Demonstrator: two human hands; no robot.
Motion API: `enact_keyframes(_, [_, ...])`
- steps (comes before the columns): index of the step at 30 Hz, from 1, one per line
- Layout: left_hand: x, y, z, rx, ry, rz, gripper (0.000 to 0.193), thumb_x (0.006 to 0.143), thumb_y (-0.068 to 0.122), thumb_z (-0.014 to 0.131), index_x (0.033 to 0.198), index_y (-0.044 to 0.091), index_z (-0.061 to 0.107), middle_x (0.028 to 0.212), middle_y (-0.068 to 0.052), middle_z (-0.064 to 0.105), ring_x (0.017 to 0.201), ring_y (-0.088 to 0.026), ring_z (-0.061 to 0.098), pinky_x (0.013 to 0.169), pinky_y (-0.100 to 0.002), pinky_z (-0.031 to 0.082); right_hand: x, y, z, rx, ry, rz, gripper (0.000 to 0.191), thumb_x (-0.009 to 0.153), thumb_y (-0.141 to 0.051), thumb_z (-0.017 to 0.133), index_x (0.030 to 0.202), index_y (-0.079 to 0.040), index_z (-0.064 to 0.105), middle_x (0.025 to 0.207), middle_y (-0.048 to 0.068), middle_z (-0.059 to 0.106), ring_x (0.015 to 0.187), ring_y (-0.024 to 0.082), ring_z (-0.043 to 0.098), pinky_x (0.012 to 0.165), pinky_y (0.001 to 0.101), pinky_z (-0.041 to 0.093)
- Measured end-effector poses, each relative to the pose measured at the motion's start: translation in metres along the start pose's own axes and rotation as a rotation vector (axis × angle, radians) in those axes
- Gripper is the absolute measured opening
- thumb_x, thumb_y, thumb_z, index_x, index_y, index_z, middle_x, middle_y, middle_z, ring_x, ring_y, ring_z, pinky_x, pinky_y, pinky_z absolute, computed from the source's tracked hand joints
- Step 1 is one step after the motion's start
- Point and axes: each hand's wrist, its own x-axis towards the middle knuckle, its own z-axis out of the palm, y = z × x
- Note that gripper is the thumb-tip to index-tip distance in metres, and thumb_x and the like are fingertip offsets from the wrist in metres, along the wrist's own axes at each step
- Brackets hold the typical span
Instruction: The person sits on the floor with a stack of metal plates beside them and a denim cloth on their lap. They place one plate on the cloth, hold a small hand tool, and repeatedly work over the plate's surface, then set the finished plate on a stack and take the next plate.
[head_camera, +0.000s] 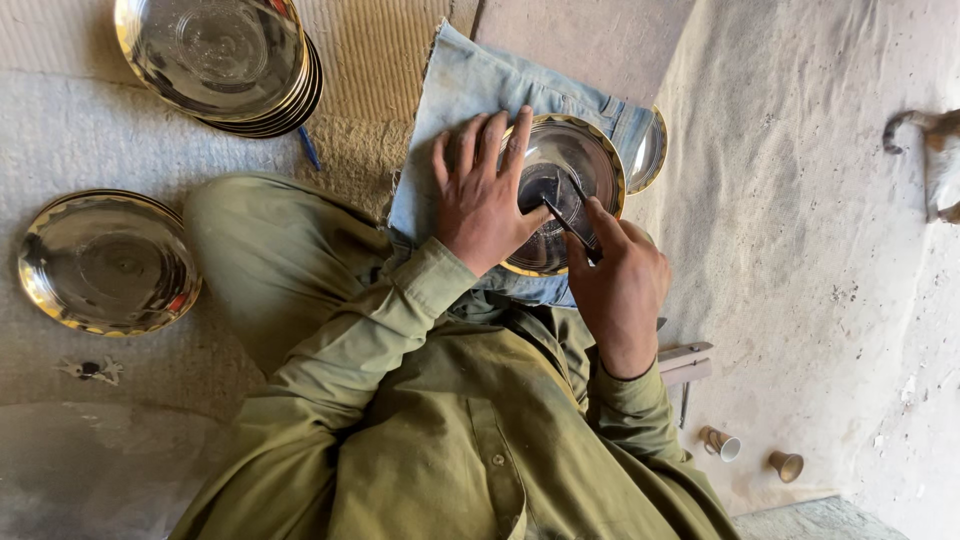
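while the left hand (484, 196) lies flat with fingers spread, pressing on the near rim of a brass plate (582, 160), the right hand (618, 275) is closed around a dark tool (566, 212), pinching it so its tip rests inside the plate. under both hands the plate sits on a denim cloth (470, 90). beyond the left hand is a plate stack (225, 60); further to that side lies a single plate (105, 262). behind the right wrist stand two small cups (752, 455).

Pale dusty floor (800, 200), grey woven mat (90, 150), daylight.
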Motion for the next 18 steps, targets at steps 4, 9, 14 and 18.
enact_keyframes(4, [0.000,-0.001,0.002,-0.003,0.005,-0.001,0.115,0.071,0.058,0.087,0.159,0.009,0.031,0.149,-0.015,0.044,0.143,-0.034,0.037,0.117,-0.065,0.020,0.001,0.001,0.002,-0.005,0.006,-0.022,0.046,0.085,-0.021,0.085,0.128,-0.009,0.074,0.085,0.012,0.070,0.069,0.031,0.067,0.061,0.0434,0.050])
enact_keyframes(9, [0.001,0.000,0.000,-0.007,0.013,-0.004,0.114,0.072,0.058,0.086,0.160,0.010,0.032,0.149,-0.014,0.045,0.143,-0.033,0.037,0.118,-0.064,0.020,0.002,0.000,0.001,0.026,0.012,-0.017,0.046,0.083,-0.020,0.086,0.126,-0.008,0.074,0.087,0.013,0.071,0.070,0.031,0.069,0.061,0.0423,0.050])
enact_keyframes(14, [0.001,0.000,0.001,0.009,0.015,-0.010,0.114,0.071,0.057,0.086,0.159,0.010,0.032,0.148,-0.014,0.045,0.142,-0.033,0.038,0.118,-0.064,0.020,0.006,-0.002,-0.003,0.064,0.012,-0.039,0.045,0.081,-0.017,0.085,0.123,-0.008,0.075,0.087,0.013,0.073,0.068,0.030,0.069,0.060,0.0417,0.051])
enact_keyframes(18, [-0.001,-0.002,0.006,0.016,0.006,-0.006,0.116,0.069,0.057,0.088,0.160,0.010,0.032,0.148,-0.014,0.045,0.141,-0.032,0.038,0.116,-0.064,0.021,0.017,-0.003,-0.007,0.068,-0.022,-0.153,0.041,0.079,-0.011,0.082,0.120,-0.007,0.074,0.088,0.013,0.073,0.068,0.030,0.071,0.059,0.0416,0.052])
